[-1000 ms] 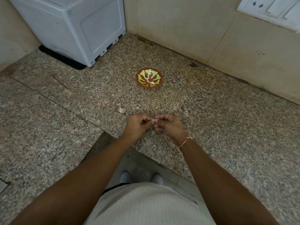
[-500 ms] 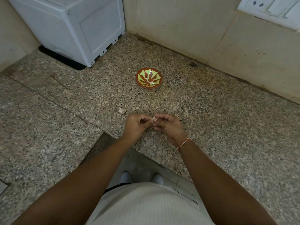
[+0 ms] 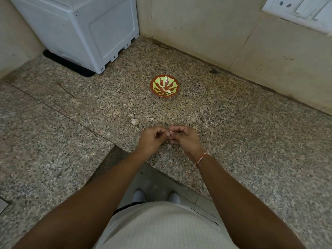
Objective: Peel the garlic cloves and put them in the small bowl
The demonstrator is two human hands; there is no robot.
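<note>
Garlic clove (image 3: 170,132): pinched betw. left hand (image 3: 152,139) & right hand (image 3: 185,138) over granite bench (image 3: 251,141), both grips clenched on it. Vs 1 s ago: barely moved, peeling unfinished. Small bowl (image 3: 165,86) held peeled cloves; loose clove (image 3: 134,121) waited nearby.

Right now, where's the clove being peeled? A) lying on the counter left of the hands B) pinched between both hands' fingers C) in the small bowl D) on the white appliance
B: the garlic clove sits pinched between the left hand and right hand, above the counter and short of the small bowl.
</note>
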